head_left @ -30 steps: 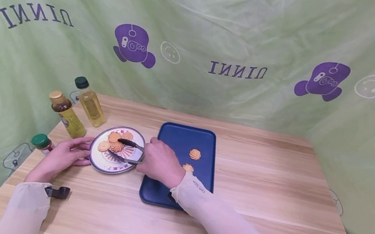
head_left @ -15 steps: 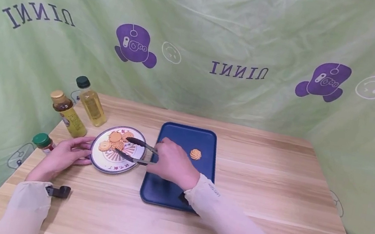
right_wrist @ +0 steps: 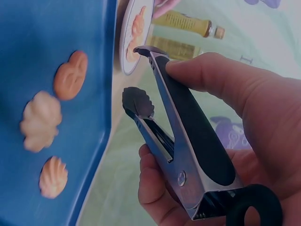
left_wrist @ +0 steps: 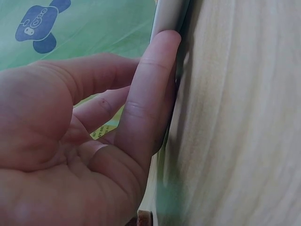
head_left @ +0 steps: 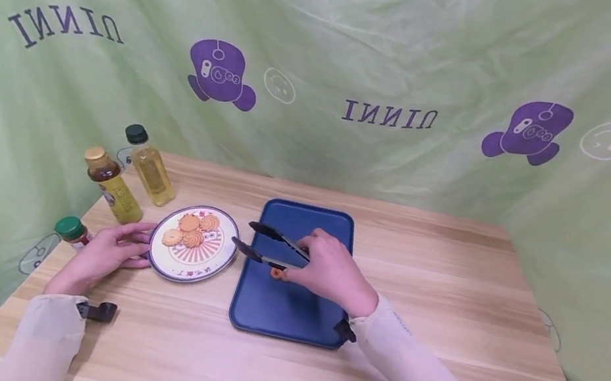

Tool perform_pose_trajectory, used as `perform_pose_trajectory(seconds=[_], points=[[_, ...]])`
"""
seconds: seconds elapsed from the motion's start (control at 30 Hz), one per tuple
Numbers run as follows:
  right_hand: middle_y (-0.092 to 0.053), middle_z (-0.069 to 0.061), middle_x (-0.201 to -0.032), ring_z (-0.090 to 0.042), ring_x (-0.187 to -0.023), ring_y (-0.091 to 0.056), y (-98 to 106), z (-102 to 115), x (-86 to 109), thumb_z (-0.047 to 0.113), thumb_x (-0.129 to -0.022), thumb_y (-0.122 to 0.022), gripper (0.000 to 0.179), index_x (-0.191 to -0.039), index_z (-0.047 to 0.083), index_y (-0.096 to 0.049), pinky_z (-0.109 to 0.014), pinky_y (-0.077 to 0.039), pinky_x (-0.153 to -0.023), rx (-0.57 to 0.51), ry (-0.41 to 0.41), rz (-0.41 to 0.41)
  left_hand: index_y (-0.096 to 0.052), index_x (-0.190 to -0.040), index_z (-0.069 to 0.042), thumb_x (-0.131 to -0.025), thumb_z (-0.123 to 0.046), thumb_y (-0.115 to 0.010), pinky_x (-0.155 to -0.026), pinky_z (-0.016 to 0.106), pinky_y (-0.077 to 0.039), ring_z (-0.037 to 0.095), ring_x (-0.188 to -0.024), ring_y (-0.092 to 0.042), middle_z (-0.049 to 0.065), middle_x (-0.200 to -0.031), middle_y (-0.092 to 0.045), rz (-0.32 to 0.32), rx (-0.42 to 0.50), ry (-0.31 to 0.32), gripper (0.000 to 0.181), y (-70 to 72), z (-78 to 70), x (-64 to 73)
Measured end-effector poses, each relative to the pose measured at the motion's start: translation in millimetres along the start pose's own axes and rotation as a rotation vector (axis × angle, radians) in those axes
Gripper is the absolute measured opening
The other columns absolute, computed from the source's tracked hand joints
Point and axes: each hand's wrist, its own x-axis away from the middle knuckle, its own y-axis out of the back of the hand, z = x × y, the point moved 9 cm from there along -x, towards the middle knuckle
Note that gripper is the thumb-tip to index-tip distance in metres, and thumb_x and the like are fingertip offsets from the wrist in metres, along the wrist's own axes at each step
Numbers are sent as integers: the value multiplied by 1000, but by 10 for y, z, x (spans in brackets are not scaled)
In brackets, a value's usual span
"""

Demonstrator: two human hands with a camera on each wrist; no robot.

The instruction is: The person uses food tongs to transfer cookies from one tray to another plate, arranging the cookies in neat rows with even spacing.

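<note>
In the head view my left hand [head_left: 105, 257] rests with fairly straight fingers against the left rim of a white, dark-edged plate [head_left: 197, 270]. Several round cookies [head_left: 192, 238] lie on its upper part. My right hand [head_left: 331, 273] grips black-and-metal tongs [head_left: 274, 251] over a blue tray [head_left: 286, 314]; their tips are apart with nothing between them, close to the plate's right rim. In the right wrist view, a pretzel-shaped cookie [right_wrist: 70, 75], a flower-shaped cookie [right_wrist: 41, 121] and a swirled cookie [right_wrist: 53, 177] lie on the tray. The right hand mostly hides these from the head view.
Behind the left hand stand an oil bottle with a dark green cap [head_left: 152, 173], a yellow-labelled bottle [head_left: 116, 190] and a small green-capped jar [head_left: 73, 231]. The wooden table [head_left: 433, 291] reaches a green printed curtain [head_left: 312, 145] behind and at both sides.
My right hand has drawn the tongs rightward off the plate's cookies to over the tray, their tips still apart. The left hand stays at the plate's rim.
</note>
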Motion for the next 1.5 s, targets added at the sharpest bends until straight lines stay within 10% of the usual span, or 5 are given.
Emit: perform_pose_trajectory(seconds=[0.87, 1.5], points=[[-65, -7, -98, -21, -78, -57, 443, -830, 522, 28, -87, -88, 48, -124, -1, -81, -33, -52, -70, 71, -90, -89, -31, -173, 5, -114, -3, -59, -96, 30, -73, 2, -104, -76, 33, -153, -49, -8, 11, -11, 65, -1, 30, -17], [-69, -9, -103, -20, -81, -58, 395, -1101, 692, 27, -86, -89, 51, -126, -3, -80, -33, -54, -70, 48, -110, -79, -31, -172, 7, -114, -2, -59, -97, 30, -72, 2, -104, -76, 35, -154, -48, -5, 23, -18, 65, -13, 18, -6]])
